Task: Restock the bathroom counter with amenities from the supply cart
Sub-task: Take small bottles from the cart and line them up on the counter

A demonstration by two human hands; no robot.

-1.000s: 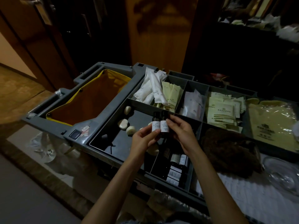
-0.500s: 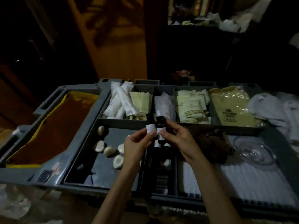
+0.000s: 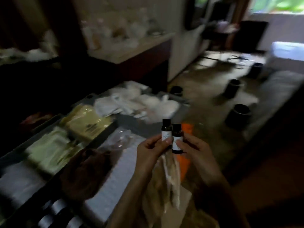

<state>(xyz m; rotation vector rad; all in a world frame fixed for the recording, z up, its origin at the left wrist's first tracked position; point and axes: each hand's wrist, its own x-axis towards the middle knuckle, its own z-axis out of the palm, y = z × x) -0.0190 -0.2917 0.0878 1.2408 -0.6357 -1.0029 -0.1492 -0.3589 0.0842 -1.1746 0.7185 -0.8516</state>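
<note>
The left hand [image 3: 152,149] is pinching the first bottle [image 3: 166,131], its thumb curled onto the label. The right hand [image 3: 196,151] is gripping the second bottle [image 3: 177,137], which is touching the first. Both bottles are standing upright just off the supply cart's [image 3: 131,125] right end.

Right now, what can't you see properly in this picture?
Head view only.
Bottles: label print too small, partly covered by the left hand and right hand.
Counter: things on it smeared by motion blur.
Packets: print blurred.
Cart: cut off by the left and bottom edges.
</note>
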